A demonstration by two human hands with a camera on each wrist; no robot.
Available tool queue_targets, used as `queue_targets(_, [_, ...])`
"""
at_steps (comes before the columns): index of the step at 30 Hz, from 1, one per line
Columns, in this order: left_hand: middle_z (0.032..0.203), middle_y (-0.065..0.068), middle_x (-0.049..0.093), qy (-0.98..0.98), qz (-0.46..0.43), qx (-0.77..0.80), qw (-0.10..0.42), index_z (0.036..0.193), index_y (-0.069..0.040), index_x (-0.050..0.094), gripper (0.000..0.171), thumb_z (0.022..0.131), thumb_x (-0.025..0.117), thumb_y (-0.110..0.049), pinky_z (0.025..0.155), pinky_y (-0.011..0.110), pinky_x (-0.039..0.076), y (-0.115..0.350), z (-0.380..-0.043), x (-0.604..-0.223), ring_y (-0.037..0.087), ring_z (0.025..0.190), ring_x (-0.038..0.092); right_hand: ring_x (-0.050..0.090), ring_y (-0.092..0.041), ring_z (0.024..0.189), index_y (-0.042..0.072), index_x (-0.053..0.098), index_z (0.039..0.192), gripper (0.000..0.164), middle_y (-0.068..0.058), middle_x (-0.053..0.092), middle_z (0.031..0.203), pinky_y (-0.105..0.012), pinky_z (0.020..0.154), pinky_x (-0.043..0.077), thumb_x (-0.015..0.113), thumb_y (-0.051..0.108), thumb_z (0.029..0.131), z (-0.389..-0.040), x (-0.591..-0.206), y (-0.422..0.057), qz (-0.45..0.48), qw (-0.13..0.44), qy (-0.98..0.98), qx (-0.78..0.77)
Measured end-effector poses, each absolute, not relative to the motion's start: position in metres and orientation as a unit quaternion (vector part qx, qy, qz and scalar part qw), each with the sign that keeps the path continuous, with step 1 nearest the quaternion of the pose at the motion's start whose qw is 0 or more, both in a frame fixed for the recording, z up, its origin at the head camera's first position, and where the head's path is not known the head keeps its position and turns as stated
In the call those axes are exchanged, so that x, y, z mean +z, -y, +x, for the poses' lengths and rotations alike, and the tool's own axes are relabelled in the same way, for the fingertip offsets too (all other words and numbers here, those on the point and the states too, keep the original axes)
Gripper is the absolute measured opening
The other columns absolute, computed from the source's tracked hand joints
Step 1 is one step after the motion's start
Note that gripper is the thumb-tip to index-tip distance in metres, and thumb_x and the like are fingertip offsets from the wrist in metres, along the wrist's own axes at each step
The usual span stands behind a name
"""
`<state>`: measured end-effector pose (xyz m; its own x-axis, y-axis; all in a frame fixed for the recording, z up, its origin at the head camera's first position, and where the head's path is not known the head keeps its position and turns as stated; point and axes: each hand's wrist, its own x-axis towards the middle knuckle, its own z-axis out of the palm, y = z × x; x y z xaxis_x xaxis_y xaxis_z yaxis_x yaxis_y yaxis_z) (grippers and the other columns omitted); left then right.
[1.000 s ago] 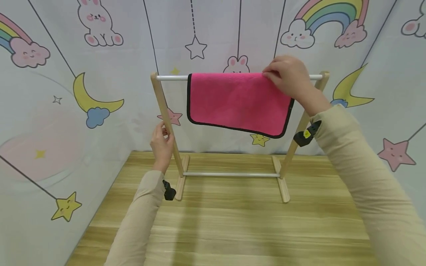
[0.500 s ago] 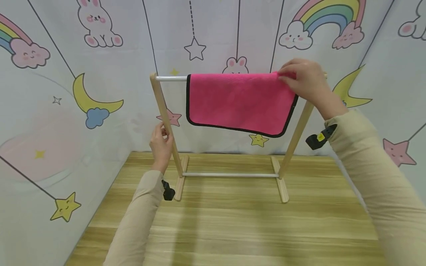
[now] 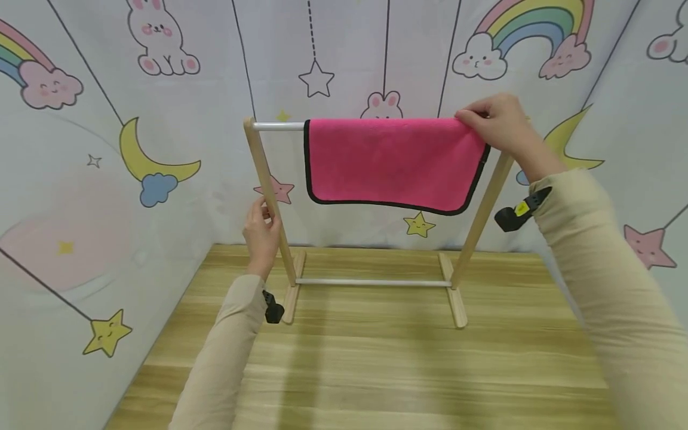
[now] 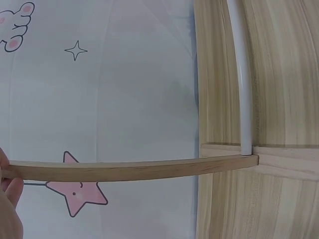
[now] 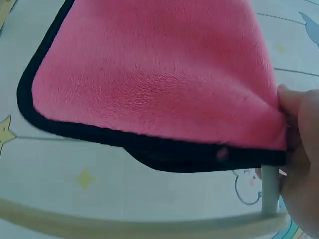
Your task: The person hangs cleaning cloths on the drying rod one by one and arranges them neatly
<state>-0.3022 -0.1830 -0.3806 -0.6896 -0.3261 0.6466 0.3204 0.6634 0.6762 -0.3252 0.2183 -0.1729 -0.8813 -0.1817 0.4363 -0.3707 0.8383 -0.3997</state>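
A pink towel (image 3: 395,164) with black edging hangs folded over the white top bar (image 3: 279,126) of a wooden rack. At its upper right corner, my right hand (image 3: 500,125) pinches the cloth against the bar between thumb and fingers. Close up in the right wrist view, the towel's plush face (image 5: 159,74) and black border fill the frame, and the bar's end (image 5: 270,191) shows below the hand. My left hand (image 3: 262,234) holds the rack's left post (image 3: 260,158) about halfway up. Only part of that hand (image 4: 10,204) shows in the left wrist view.
The rack stands on a wood-grain tabletop (image 3: 371,358), with feet (image 3: 457,307) and a white lower bar (image 3: 371,282) near the back. A white cartoon-printed curtain (image 3: 344,42) surrounds it behind and at the sides. The right post (image 3: 484,203) leans outward in view.
My right hand has shifted right along the towel's top edge, drawing that side of the cloth rightward. The towel's lower edge hangs more level. My left hand stays on the post.
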Motion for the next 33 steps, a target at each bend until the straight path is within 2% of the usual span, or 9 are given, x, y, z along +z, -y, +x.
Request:
queue_targets(4, [0.096,0.022,0.060,0.823,0.000,-0.410,0.394,0.118,0.002,0.052,0.036,0.083,0.057,0.003,0.072,0.037,0.058,0.183,-0.303,-0.382,0.031,0.088,0.062,0.043,-0.016,0.065,0.002,0.068,0.105,0.042,-0.014,0.058,0.075,-0.020,0.049,0.032,0.047,0.036,0.092,-0.321,-0.174,-0.227,0.149,0.187,0.942,0.235])
queue_targets(10, [0.100,0.022,0.058,0.825,-0.009,-0.425,0.373,0.122,0.002,0.050,0.039,0.084,0.057,0.002,0.076,0.038,0.057,0.186,-0.302,-0.382,0.031,0.092,0.060,0.049,-0.019,0.084,0.005,0.063,0.115,0.036,-0.016,0.065,0.106,-0.013,0.059,0.036,0.052,0.029,0.092,-0.311,-0.176,-0.229,0.181,0.224,0.931,0.226])
queue_targets(14, [0.103,0.020,0.057,0.831,-0.009,-0.417,0.368,0.127,-0.001,0.046,0.045,0.084,0.057,0.000,0.076,0.038,0.057,0.188,-0.300,-0.381,0.030,0.093,0.060,0.053,-0.027,0.099,0.003,0.062,0.116,0.033,-0.017,0.063,0.111,-0.030,0.079,0.050,0.058,0.021,0.089,-0.301,-0.177,-0.232,0.215,0.256,0.920,0.205])
queue_targets(18, [0.105,0.020,0.054,0.820,-0.017,-0.402,0.408,0.126,0.000,0.046,0.044,0.083,0.060,-0.003,0.076,0.039,0.056,0.187,-0.295,-0.373,0.030,0.093,0.058,0.053,-0.031,0.107,0.000,0.062,0.115,0.035,-0.019,0.062,0.111,-0.049,0.090,0.047,0.065,0.015,0.084,-0.288,-0.181,-0.238,0.236,0.293,0.905,0.199])
queue_targets(21, [0.102,0.022,0.051,0.807,-0.033,-0.381,0.450,0.121,0.003,0.047,0.039,0.084,0.059,-0.003,0.073,0.038,0.056,0.184,-0.292,-0.363,0.030,0.092,0.056,0.056,-0.030,0.100,-0.001,0.064,0.111,0.034,-0.019,0.065,0.104,-0.036,0.084,0.048,0.070,0.011,0.079,-0.280,-0.192,-0.243,0.255,0.334,0.887,0.192])
queue_targets(24, [0.098,0.021,0.051,0.796,-0.057,-0.372,0.474,0.117,0.005,0.047,0.036,0.084,0.058,-0.003,0.069,0.037,0.055,0.177,-0.291,-0.350,0.029,0.089,0.054,0.059,-0.027,0.093,-0.002,0.065,0.108,0.035,-0.018,0.067,0.100,-0.014,0.080,0.044,0.073,0.005,0.074,-0.276,-0.207,-0.249,0.275,0.370,0.865,0.200])
queue_targets(26, [0.097,0.020,0.051,0.793,-0.082,-0.373,0.474,0.116,0.005,0.048,0.036,0.083,0.059,-0.003,0.068,0.037,0.055,0.170,-0.291,-0.341,0.028,0.088,0.055,0.061,-0.014,0.092,-0.003,0.065,0.106,0.036,-0.018,0.067,0.098,-0.003,0.078,0.039,0.074,0.002,0.072,-0.274,-0.219,-0.251,0.279,0.381,0.853,0.222])
queue_targets(30, [0.104,0.020,0.054,0.797,-0.128,-0.391,0.441,0.120,0.005,0.047,0.041,0.083,0.060,-0.005,0.071,0.038,0.056,0.154,-0.291,-0.323,0.028,0.091,0.057,0.049,0.016,0.090,-0.003,0.064,0.108,0.036,-0.017,0.066,0.102,0.002,0.079,0.037,0.073,0.000,0.073,-0.273,-0.241,-0.253,0.257,0.374,0.848,0.273])
queue_targets(33, [0.113,0.019,0.053,0.806,-0.141,-0.418,0.395,0.127,0.003,0.044,0.047,0.085,0.060,-0.009,0.078,0.039,0.055,0.143,-0.292,-0.312,0.027,0.096,0.057,0.045,0.022,0.087,-0.003,0.063,0.108,0.034,-0.017,0.065,0.103,0.002,0.077,0.039,0.071,0.002,0.075,-0.273,-0.254,-0.254,0.229,0.377,0.846,0.299])
